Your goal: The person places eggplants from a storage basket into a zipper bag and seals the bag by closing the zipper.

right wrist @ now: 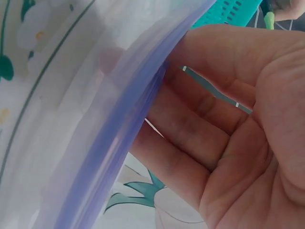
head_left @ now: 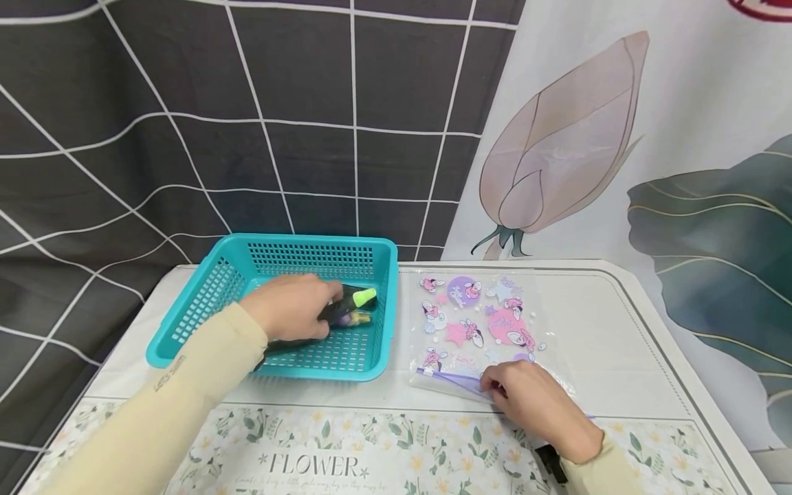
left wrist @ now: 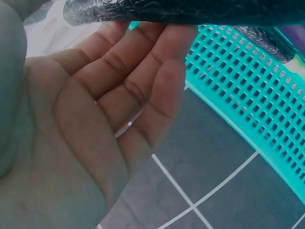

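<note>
My left hand (head_left: 297, 307) reaches into a turquoise plastic basket (head_left: 386, 330). Its fingers hold a dark, pen-shaped thing in shiny wrap (left wrist: 162, 12), which crosses the top of the left wrist view. Beside that hand, a black piece with a yellow-green end (head_left: 365, 297) lies in the basket, with small purple and yellowish things (head_left: 355, 318) near it. On the right, my right hand (head_left: 526, 395) pinches the purple zip edge (right wrist: 126, 114) of a clear zip bag (head_left: 458, 335) printed with pink and purple cartoon figures. The bag lies flat, its white slider at the left corner.
A white table (head_left: 612, 330) carries the basket and bag, with a floral mat (head_left: 445, 447) marked FLOWER along its front. Behind stand a dark cloth with white grid lines (head_left: 297, 158) and a pale curtain with a flower print (head_left: 557, 137).
</note>
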Demonstrator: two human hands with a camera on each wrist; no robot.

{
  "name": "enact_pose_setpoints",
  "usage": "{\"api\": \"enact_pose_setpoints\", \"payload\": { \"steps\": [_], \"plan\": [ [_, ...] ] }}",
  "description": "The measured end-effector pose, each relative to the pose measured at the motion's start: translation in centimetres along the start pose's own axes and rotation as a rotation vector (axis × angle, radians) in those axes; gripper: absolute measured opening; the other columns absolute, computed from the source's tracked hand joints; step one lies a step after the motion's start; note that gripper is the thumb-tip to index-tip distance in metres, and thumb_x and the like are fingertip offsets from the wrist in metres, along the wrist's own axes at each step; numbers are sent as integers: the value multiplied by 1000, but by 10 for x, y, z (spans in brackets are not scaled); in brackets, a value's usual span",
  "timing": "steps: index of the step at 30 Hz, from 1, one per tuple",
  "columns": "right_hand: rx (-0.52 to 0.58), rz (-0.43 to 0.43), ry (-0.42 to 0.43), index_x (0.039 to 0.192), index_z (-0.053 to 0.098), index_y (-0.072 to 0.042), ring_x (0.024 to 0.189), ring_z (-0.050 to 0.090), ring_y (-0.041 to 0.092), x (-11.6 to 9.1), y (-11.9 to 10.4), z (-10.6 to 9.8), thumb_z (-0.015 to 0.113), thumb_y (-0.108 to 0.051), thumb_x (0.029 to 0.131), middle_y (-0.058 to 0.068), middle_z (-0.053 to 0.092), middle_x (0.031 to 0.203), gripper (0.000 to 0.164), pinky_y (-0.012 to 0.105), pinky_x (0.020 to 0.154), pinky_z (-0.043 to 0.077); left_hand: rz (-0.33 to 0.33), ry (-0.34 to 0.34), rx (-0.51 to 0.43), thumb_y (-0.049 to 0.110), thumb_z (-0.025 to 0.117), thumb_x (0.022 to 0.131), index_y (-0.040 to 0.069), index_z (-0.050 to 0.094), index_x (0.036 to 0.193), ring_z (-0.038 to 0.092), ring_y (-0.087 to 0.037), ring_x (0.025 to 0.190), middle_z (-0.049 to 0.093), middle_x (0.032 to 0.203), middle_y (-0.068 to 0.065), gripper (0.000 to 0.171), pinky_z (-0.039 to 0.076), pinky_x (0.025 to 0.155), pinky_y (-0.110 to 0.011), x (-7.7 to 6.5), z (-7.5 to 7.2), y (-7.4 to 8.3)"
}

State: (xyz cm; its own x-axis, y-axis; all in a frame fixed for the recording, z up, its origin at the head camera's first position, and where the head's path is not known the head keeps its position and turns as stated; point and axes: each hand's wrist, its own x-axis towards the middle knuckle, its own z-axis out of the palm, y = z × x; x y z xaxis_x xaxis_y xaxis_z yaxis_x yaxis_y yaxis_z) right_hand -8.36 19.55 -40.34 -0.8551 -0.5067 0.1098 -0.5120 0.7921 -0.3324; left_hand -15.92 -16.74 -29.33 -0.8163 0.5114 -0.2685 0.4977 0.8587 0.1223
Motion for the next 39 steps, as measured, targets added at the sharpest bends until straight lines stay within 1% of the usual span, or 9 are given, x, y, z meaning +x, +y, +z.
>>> {"api": "enact_pose_setpoints", "payload": {
  "steps": [7, 12, 15, 18, 23, 28, 34, 39],
  "plan": [
    [-3, -19, 7, 84, 74, -19, 73, 57, 0, 0, 2, -3, 77, -1, 78, -13, 69, 83, 20, 28, 65, 53, 23, 101, -37, 16, 72, 85, 14, 60, 108, 56, -17, 68, 62, 79, 3, 26, 51, 64, -34, -4, -4, 4],
    [-13, -23, 2, 88, 72, -20, 80, 61, 2, -2, 2, -5, 81, -3, 75, -16, 66, 88, 24, 31, 71, 56, 25, 143, -37, 15, 73, 85, 13, 62, 110, 56, -16, 70, 64, 81, 4, 27, 54, 68, -36, -8, -8, 10],
    [-15, -20, -3, 90, 71, -21, 82, 61, 3, -3, 2, -5, 82, -4, 75, -16, 65, 89, 25, 32, 72, 56, 28, 169, -45, 15, 73, 85, 13, 63, 109, 56, -15, 68, 63, 79, 5, 26, 53, 67, -35, -10, -8, 11],
    [-17, -13, -6, 90, 70, -21, 82, 60, 3, -3, 2, -5, 82, -4, 75, -16, 64, 89, 26, 32, 72, 55, 42, 196, -67, 14, 72, 85, 13, 63, 109, 56, -14, 68, 63, 80, 5, 25, 53, 66, -33, -13, -6, 12],
    [-19, -4, -10, 91, 69, -20, 81, 58, 2, -2, 2, -4, 84, -4, 74, -16, 62, 89, 28, 31, 72, 55, 60, 244, -108, 12, 73, 87, 14, 66, 110, 57, -11, 70, 68, 88, 5, 25, 54, 67, -31, -19, -5, 15],
    [-14, -19, -11, 92, 69, -20, 82, 59, 3, -3, 2, -5, 86, -5, 72, -15, 62, 91, 31, 31, 71, 55, 68, 306, -117, 11, 75, 86, 15, 67, 106, 58, -12, 73, 67, 89, 6, 23, 54, 68, -32, -23, -3, 19],
    [-18, -21, -4, 93, 69, -19, 81, 58, 2, -3, 1, -5, 87, -5, 72, -14, 62, 91, 31, 31, 71, 55, 73, 346, -127, 10, 75, 84, 15, 67, 101, 54, -12, 68, 63, 83, 8, 20, 50, 61, -28, -27, 1, 24],
    [-22, -17, 4, 94, 69, -18, 80, 58, 4, -3, 1, -4, 87, -5, 71, -13, 63, 91, 32, 31, 70, 55, 79, 389, -138, 9, 75, 81, 17, 65, 100, 53, -10, 67, 62, 83, 9, 22, 47, 59, -27, -30, 2, 29]
  ]
}}
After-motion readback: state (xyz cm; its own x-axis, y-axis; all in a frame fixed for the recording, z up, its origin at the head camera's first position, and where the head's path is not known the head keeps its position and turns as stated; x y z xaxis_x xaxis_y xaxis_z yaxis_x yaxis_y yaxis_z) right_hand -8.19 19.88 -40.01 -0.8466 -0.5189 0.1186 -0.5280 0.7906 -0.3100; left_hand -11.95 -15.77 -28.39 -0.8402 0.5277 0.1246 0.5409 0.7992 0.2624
